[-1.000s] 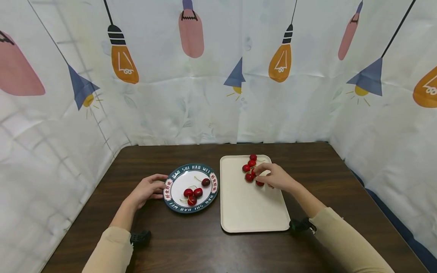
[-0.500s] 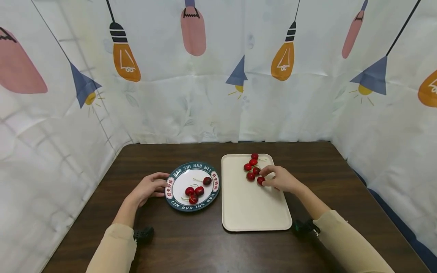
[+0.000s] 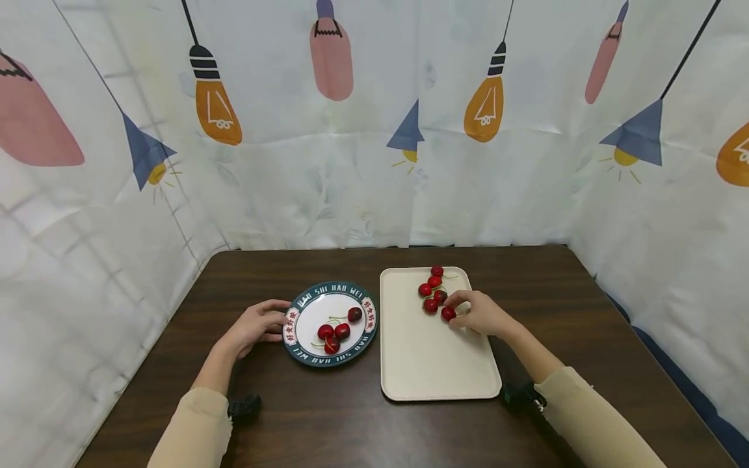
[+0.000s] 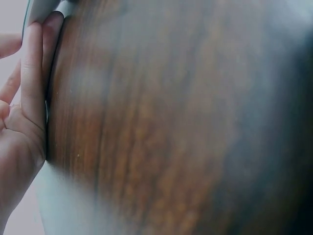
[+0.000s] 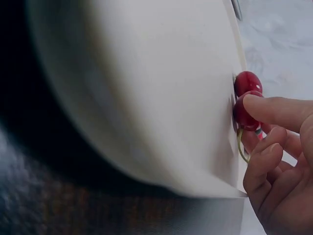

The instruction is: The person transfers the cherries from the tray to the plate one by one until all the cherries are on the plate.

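In the head view, my right hand (image 3: 482, 313) is over the right side of a cream tray (image 3: 435, 367). Its thumb and finger pinch a dark red cherry (image 3: 448, 314), whose green stem hangs by the fingers in the right wrist view. A second cherry (image 5: 248, 83) shows just behind it there. Several more cherries (image 3: 430, 305) lie grouped toward the tray's back. On the left, my left hand (image 3: 257, 325) holds the rim of a round plate (image 3: 301, 351) with a teal lettered border. Some of its fingers (image 4: 32, 68) reach under the rim in the left wrist view. Several stemmed cherries (image 3: 342, 331) lie on the plate.
Plate and tray stand close side by side on a dark wood table (image 3: 328, 416). A patterned white curtain (image 3: 281, 188) hangs behind the table and at both sides. Dark straps circle both wrists.
My right thumb and finger have closed on the cherry nearest them and drawn slightly toward the front. The left hand and plate stay put, and the head view shifts a little.
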Tool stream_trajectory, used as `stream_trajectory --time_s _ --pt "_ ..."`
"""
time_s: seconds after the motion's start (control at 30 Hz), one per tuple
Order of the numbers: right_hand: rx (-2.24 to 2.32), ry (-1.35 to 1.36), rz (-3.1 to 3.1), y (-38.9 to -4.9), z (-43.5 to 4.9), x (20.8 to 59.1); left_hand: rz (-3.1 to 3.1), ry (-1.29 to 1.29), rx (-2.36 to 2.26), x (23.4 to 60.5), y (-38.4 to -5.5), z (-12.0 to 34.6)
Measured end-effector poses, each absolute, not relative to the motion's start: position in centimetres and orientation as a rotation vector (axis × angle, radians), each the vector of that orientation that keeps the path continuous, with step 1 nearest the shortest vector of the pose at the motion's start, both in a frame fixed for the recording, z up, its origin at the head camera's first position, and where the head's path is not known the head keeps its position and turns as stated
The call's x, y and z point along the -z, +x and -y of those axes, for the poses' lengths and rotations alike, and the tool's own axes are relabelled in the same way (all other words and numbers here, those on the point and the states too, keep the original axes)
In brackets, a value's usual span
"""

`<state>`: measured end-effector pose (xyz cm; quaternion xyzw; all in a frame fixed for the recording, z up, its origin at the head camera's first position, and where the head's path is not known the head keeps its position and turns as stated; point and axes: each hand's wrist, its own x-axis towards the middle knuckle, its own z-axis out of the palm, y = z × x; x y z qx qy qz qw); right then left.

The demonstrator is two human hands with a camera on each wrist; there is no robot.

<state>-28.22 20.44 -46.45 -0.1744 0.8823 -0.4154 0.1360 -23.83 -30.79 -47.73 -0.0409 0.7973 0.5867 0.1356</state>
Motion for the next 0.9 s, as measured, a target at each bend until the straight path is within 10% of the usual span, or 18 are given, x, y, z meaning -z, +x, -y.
stream_trajectory --time_s 0.9 --pt "1.235 -0.561 -2.576 -28.3 -19.1 45.3 -2.295 -0.124 -1.700 48.0 -24.2 31.0"
